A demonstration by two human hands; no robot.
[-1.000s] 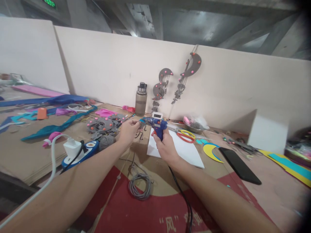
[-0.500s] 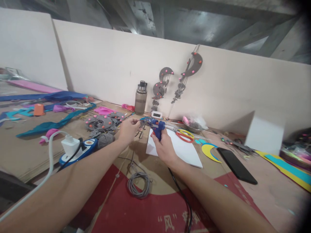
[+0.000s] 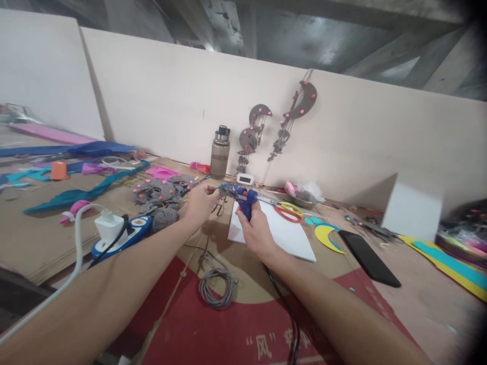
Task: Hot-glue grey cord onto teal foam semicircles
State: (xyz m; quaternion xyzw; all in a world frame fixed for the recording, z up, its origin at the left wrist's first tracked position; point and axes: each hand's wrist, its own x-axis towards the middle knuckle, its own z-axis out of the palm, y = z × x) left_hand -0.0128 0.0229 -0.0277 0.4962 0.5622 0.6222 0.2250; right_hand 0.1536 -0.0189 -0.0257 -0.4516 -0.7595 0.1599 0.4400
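Observation:
My right hand [image 3: 257,230] is wrapped round the handle of a blue hot glue gun [image 3: 247,200], whose nozzle points left. A black cord runs down from it. Just left of the nozzle, my left hand [image 3: 202,203] is closed in a pinch on a small grey piece; its exact shape is too small to make out. The nozzle is at or very close to those fingertips. Beneath the glue gun lies a white board [image 3: 281,233]. A coil of grey cord [image 3: 217,289] rests on the cardboard nearer to me.
Scissors [image 3: 289,212], a yellow-and-blue crescent [image 3: 327,239] and a black phone [image 3: 369,257] lie to the right. At left are a power strip [image 3: 133,230], grey yarn [image 3: 166,219] and grey felt pieces [image 3: 160,191]. A bottle [image 3: 220,154] stands behind; crescent hangings [image 3: 308,104] are on the wall.
Both hands and the glue gun hold nearly the same place. The whole view has shifted very slightly; nothing has visibly been taken up or let go.

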